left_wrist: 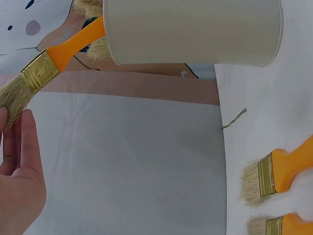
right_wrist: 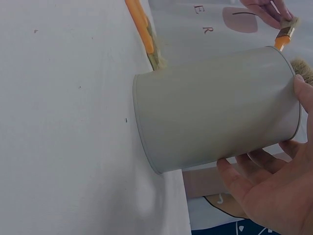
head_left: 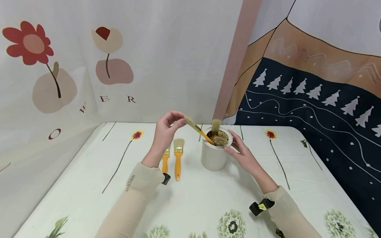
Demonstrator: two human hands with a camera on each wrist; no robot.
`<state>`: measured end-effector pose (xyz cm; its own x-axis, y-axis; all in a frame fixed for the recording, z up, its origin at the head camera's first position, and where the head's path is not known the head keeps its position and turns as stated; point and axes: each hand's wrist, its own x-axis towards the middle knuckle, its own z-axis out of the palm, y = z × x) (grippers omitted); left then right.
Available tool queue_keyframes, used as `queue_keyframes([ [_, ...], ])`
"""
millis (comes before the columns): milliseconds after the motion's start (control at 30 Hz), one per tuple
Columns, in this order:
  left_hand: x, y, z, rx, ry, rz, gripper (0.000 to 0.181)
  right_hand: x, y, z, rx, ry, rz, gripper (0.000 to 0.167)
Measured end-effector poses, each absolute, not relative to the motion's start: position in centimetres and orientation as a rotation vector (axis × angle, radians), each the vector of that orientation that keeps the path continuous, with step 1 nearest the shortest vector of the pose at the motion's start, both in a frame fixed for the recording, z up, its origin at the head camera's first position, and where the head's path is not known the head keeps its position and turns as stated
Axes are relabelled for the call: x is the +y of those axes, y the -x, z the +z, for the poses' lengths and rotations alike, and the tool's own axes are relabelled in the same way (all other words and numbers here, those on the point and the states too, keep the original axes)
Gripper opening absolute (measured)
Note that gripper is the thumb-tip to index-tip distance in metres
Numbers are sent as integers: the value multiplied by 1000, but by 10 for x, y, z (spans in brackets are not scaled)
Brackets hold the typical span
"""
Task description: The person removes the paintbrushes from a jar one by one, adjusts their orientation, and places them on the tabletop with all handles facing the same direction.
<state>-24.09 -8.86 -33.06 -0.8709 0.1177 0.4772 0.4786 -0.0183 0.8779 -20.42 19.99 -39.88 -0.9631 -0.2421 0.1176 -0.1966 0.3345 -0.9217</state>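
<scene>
Now the left hand (head_left: 167, 130) pinches a paintbrush (head_left: 199, 130) by the bristles (head_left: 189, 121), handle (head_left: 207, 138) inside the can (head_left: 213, 159) that the right hand (head_left: 241, 153) grips: seemingly a brush transfer, next calling for steady guidance.

Pattern Behind, Pattern Below

A pale hanging cloth (head_left: 178, 66) bears a red flower (head_left: 33, 44), a cream bloom (head_left: 111, 41) and the letters O, W, E, R (head_left: 104, 99); a pink stripe (head_left: 236, 59) slants to their right; beyond it, white trees (head_left: 314, 92) line a navy band (head_left: 300, 104) below brown peaks (head_left: 318, 54); the white tablecloth (head_left: 190, 205) shows yellow-edged red blossoms (head_left: 137, 135) and pale green flower heads (head_left: 231, 218).
</scene>
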Motion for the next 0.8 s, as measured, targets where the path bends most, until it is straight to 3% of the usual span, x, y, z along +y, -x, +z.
queue_keyframes([
  [200,-97,240,-328,-1907,566,-2039,12,200,205,-399,2532,415,-1745,70],
  [800,-120,241,-321,-1718,440,-2048,17,200,204,-398,2537,429,-1741,70],
])
